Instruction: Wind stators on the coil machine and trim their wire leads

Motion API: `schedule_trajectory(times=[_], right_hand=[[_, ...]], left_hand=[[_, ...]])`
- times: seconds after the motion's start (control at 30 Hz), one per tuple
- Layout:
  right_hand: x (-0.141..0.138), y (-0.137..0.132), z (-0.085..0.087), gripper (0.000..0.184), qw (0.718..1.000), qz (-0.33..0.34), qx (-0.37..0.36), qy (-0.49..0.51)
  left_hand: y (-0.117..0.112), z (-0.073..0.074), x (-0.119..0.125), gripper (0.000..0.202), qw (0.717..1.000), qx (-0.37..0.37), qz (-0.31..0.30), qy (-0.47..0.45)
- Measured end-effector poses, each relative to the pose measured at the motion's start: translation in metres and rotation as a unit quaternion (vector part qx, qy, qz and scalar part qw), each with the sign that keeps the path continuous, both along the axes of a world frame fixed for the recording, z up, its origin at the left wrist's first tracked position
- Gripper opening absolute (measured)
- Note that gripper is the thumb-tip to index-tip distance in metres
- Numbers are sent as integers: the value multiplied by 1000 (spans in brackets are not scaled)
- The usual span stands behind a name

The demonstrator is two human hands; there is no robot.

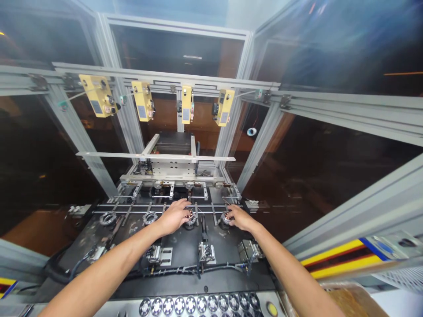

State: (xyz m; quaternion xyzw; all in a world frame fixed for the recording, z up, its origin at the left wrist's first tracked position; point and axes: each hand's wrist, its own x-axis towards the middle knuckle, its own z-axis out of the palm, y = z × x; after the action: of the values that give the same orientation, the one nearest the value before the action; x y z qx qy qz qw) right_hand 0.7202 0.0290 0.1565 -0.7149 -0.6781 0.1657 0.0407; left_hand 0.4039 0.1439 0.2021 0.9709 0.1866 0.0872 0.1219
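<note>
My left hand (174, 215) reaches to the third round holder from the left, its fingers curled on a small copper-wound motor stator (191, 216). At the rightmost holder, my right hand (240, 217) has its fingertips closed on another wound stator (226, 217), largely hidden by the fingers. Both stators sit down in their ring-shaped holders on the black machine bed. The two holders on the left, one ring (108, 218) and another ring (150, 218), are untouched by either hand.
Yellow wire tensioner boxes (142, 101) hang from the frame above. A long metal bar (155, 156) crosses behind the hands. Clamp blocks (206, 252) and hoses lie nearer me. In front, a tray holds rows of round black-and-silver cores (191, 304); a yellow button (272, 308) is beside it.
</note>
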Motion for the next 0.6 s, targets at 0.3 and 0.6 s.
schedule_trajectory(times=[0.3,0.6], right_hand=[[-3,5,3,29,1000,-10,-4,-18],[-23,7,41,12,996,54,69,-10]], left_hand=[[-95,10,-154,21,983,-34,123,-132],[-171,-73,-322,27,903,-80,412,-89]])
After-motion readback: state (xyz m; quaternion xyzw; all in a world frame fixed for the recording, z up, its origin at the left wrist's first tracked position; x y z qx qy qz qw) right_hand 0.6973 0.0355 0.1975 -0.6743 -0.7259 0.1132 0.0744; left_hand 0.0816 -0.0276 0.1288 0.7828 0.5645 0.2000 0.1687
